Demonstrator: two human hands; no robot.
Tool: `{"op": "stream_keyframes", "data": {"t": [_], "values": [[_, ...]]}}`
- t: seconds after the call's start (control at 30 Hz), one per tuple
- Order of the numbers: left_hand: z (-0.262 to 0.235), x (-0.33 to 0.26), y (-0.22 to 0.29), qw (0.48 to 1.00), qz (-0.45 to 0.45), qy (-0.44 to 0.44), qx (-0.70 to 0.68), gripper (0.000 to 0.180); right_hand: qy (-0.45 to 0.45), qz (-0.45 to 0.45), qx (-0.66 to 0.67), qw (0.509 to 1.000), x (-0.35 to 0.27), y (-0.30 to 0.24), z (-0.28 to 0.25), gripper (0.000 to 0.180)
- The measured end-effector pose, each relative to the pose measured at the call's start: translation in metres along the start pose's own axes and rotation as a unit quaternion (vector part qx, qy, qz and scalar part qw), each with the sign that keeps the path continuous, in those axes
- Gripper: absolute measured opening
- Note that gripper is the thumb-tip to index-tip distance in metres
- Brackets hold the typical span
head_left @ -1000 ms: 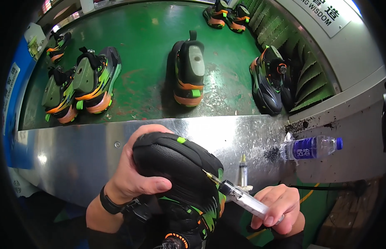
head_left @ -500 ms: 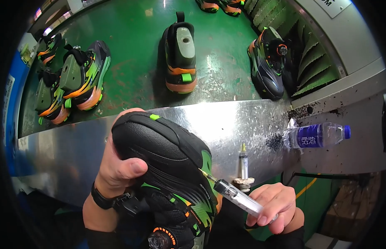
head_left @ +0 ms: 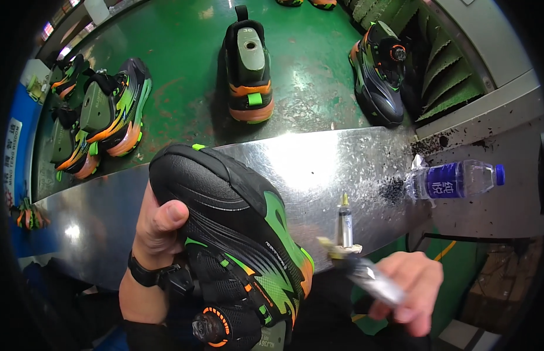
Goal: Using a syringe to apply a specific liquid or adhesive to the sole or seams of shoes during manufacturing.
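My left hand (head_left: 158, 225) is clamped on the shoe (head_left: 231, 234), thumb pressed on the black toe, sole edge tipped up toward me so the seam by the green side panel faces the light. The heel and dial sit low against my lap, toe out over the steel counter (head_left: 318, 169); that keeps it steady with one hand. My right hand (head_left: 409, 289) is closed round a syringe (head_left: 371, 281), needle end aimed left at the shoe's side (it's blurred, so I can't tell if the tip touches). A second syringe (head_left: 344, 225) stands upright on the counter's edge just above it, within easy reach. A water bottle (head_left: 456, 180) lies on its side further right, black grit scattered beside it. More shoes sit on the green belt (head_left: 184, 88) beyond.

Against half a second ago, the shoe has swung round more to my left and closer in, and the right hand has dropped away from it a touch. The belt's shoes have drifted along.
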State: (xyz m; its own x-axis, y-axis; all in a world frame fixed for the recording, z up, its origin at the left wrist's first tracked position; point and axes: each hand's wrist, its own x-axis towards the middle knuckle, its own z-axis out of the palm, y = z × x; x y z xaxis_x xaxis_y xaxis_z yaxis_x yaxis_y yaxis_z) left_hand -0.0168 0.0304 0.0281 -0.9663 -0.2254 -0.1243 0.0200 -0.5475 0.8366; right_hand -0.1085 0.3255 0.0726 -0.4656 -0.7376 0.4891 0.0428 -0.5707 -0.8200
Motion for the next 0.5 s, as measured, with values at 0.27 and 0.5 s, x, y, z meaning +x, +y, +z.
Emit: {"op": "stream_keyframes", "data": {"t": [0.27, 0.5], "values": [[-0.001, 0.001, -0.006, 0.998, 0.024, 0.038, -0.046, 0.059, 0.165, 0.024, -0.222, 0.961, -0.060, -0.031, -0.017, 0.039], [-0.021, -0.035, 0.017, 0.981, 0.031, 0.119, 0.150, 0.060, 0.193, 0.184, -0.402, 0.876, -0.117, -0.033, -0.046, 0.034]]}}
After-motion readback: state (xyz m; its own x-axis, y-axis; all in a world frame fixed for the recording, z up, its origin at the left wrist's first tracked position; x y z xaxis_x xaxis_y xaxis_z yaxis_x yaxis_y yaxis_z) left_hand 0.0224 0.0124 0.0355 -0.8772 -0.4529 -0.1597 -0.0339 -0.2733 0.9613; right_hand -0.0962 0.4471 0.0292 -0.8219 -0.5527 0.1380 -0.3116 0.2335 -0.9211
